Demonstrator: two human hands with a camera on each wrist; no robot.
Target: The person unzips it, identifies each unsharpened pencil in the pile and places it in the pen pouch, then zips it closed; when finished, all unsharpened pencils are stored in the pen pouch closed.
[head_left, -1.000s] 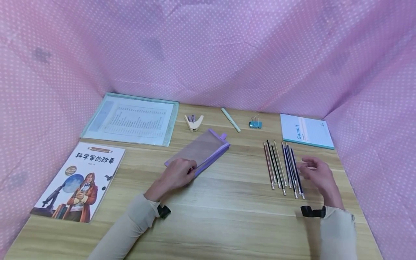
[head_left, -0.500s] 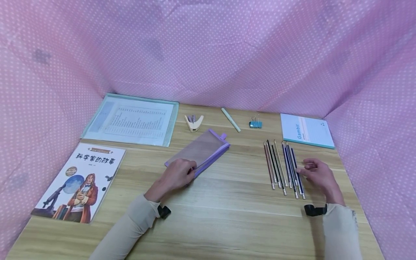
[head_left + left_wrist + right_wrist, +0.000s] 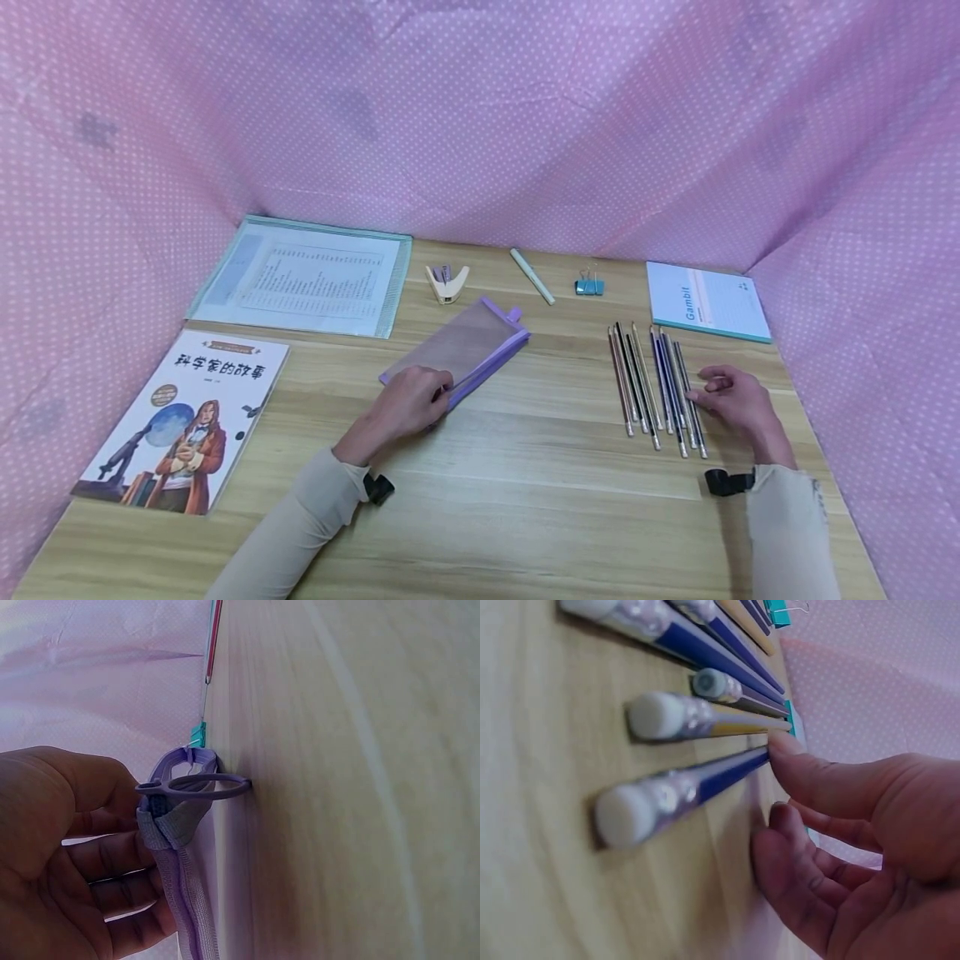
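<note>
From my remote station I see the left hand (image 3: 411, 406) gripping the near end of the purple pencil pouch (image 3: 462, 347), fingers curled round its zipper edge, where the left wrist view shows the ring-shaped zipper pull (image 3: 201, 787) lying against the wooden desk (image 3: 525, 492). The pouch lies flat at the desk's middle, and I place everything else from it. To its right a row of pencils (image 3: 655, 388) lies side by side, erasers toward me; the right hand (image 3: 733, 403) rests just beyond the row's far side, fingers loosely bent, thumb tip touching the outermost blue pencil (image 3: 697, 784) without closing round it. Behind the pouch sit a cream stapler (image 3: 447, 282), a pale green pen (image 3: 532, 276) and a teal binder clip (image 3: 589, 285). Behind the pencils, further right of the pouch, lies a light blue notebook (image 3: 708, 302). Left of the pouch lie a clear document folder (image 3: 303, 276) and, nearer me, an illustrated book (image 3: 186, 417).
</note>
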